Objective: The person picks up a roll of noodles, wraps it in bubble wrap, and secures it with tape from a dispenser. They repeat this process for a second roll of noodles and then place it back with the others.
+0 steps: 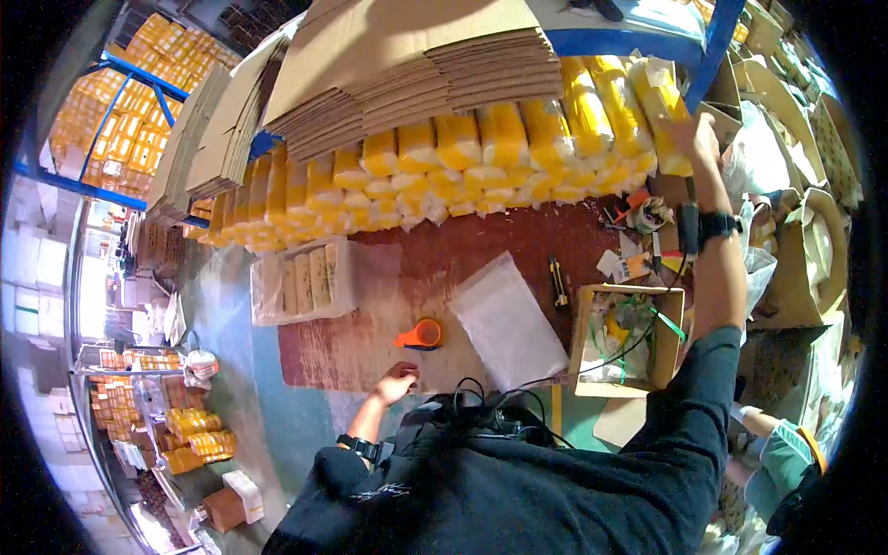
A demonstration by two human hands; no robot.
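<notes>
Along the far edge of the table (421, 277), its top rough and scuffed, we see yellow packs (504, 134) in glossy plastic. A smooth, translucent plastic bag (511, 319) lies by the near edge, left of a matt cardboard box (582, 335)

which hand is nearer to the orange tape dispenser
Left. The left hand is close to the tape dispenser, on its near side; the right hand is far off, at the right end of the yellow packs.
</notes>
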